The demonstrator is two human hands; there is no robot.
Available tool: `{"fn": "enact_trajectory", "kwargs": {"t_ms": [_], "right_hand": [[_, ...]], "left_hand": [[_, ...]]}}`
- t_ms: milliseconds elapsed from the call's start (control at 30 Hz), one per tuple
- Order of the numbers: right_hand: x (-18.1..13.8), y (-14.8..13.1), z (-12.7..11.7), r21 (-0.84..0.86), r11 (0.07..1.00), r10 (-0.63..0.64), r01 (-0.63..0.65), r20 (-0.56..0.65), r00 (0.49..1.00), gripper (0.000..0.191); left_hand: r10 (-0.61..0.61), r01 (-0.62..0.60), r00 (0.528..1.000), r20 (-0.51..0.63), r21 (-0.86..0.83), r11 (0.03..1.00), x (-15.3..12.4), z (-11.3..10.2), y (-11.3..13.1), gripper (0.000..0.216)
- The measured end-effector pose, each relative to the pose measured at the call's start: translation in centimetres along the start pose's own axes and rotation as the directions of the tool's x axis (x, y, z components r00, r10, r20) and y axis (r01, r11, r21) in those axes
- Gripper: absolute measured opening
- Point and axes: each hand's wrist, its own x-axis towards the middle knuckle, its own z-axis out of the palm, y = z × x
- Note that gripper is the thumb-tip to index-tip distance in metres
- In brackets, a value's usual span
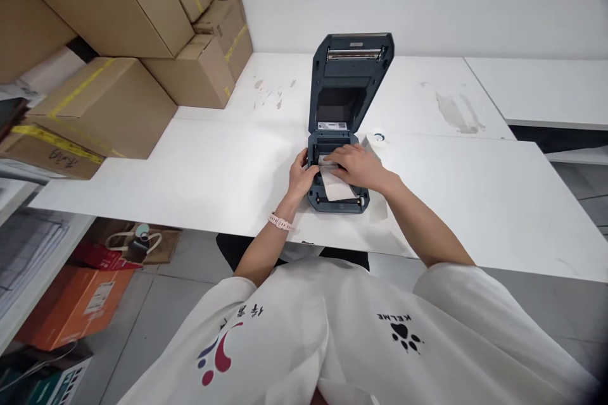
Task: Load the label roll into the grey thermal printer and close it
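A dark blue label printer [339,133] stands on the white table [213,171] with its lid swung up and open. A white strip of label paper [336,185] runs from its bay toward the front slot. My left hand [302,175] curls around the printer's left edge, a pale watch on its wrist. My right hand [355,164] lies over the bay with fingers pressed flat on the paper.
Cardboard boxes [118,95] with yellow tape are stacked at the left and back left. A small white roll [379,138] lies just right of the printer. An orange box [76,304] and bags sit on the floor under the left shelf. A second table [536,88] adjoins at right.
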Motion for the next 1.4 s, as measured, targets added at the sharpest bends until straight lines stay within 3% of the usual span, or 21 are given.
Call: {"fn": "enact_trajectory", "kwargs": {"t_ms": [167,333,633,933,1200,1400], "right_hand": [[-5.9,-1.8,2.2,0.235,0.969,-0.027,0.077,-0.207,0.978,0.038],[-7.4,-3.0,4.0,0.284,0.956,0.032,0.071,-0.344,0.939,0.037],[-7.0,-3.9,4.4,0.384,0.914,0.028,0.128,-0.375,0.927,0.022],[-7.2,-4.1,5.5,0.462,0.876,0.069,0.138,-0.403,0.912,0.010],[-7.5,-5.4,6.6,0.444,0.886,0.139,0.136,-0.534,0.834,0.013],[-8.5,-5.8,6.5,0.485,0.870,0.176,0.092,-0.479,0.860,0.019]], "left_hand": [[-0.101,0.109,0.992,0.079,-0.104,0.989,-0.6,0.2,0.9,0.081],[-0.077,0.090,0.991,0.107,-0.124,0.988,-0.1,0.1,0.4,0.085],[0.012,-0.010,0.991,0.130,-0.022,1.000,0.0,-0.1,0.4,0.067],[-0.014,0.030,0.983,0.183,-0.083,0.996,0.1,-0.3,-0.1,0.077],[-0.022,0.032,0.980,0.197,-0.051,0.998,0.3,-0.4,-0.7,0.083],[-0.037,0.052,0.987,0.158,-0.097,0.994,0.3,-0.3,-0.6,0.087]]}}
